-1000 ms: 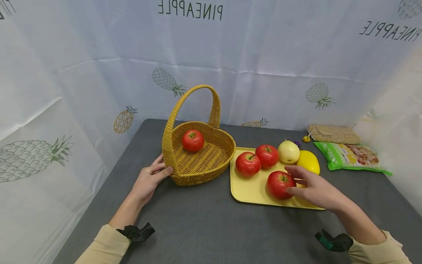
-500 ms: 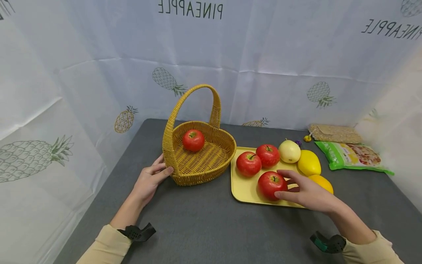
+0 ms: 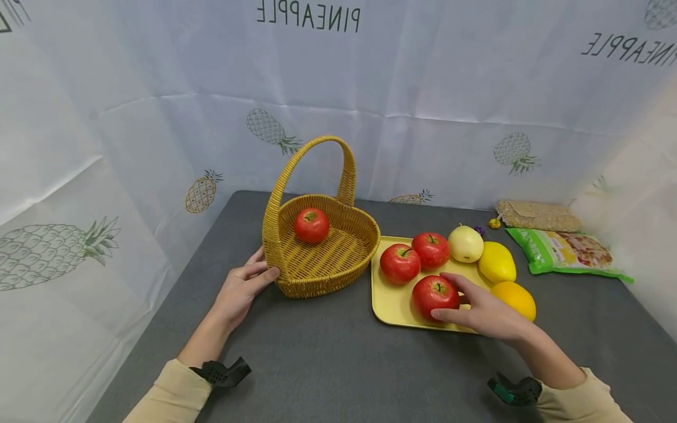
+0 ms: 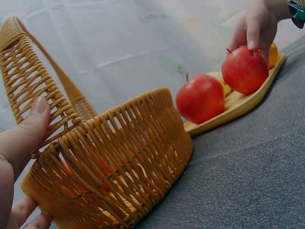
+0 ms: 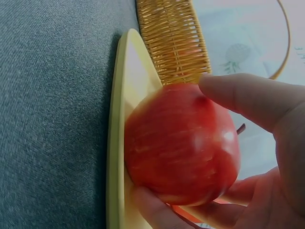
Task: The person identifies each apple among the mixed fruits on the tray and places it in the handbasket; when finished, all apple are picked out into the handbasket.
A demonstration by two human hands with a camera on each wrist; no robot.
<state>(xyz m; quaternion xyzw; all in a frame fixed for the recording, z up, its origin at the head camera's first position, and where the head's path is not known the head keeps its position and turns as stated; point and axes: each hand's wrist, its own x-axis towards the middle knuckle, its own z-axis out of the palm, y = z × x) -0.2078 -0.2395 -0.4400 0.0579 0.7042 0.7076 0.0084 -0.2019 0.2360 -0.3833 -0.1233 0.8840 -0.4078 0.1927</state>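
Observation:
My left hand (image 3: 240, 294) grips the near left side of a woven basket (image 3: 317, 286), thumb at the foot of its arched handle and fingers round the outer wall. One red apple (image 3: 311, 225) lies inside the basket. My right hand (image 3: 483, 311) holds another red apple (image 5: 183, 143) at the front of the yellow tray (image 3: 388, 308); in the right wrist view the thumb is on top and the fingers curl round its side and underside. Two more red apples, a left one (image 3: 400, 264) and a rear one (image 3: 431, 250), sit on the tray.
A pale yellow pear-like fruit (image 3: 465, 244), a yellow fruit (image 3: 497, 262) and an orange-yellow fruit (image 3: 514, 301) are at the tray's right. Behind them lie a green food packet (image 3: 571, 251) and a bag of grain (image 3: 539, 215). A white curtain (image 3: 439, 88) hangs behind the table.
My right hand and its apple have shifted a little left along the tray, uncovering the orange-yellow fruit. My left hand and the basket have stayed in place.

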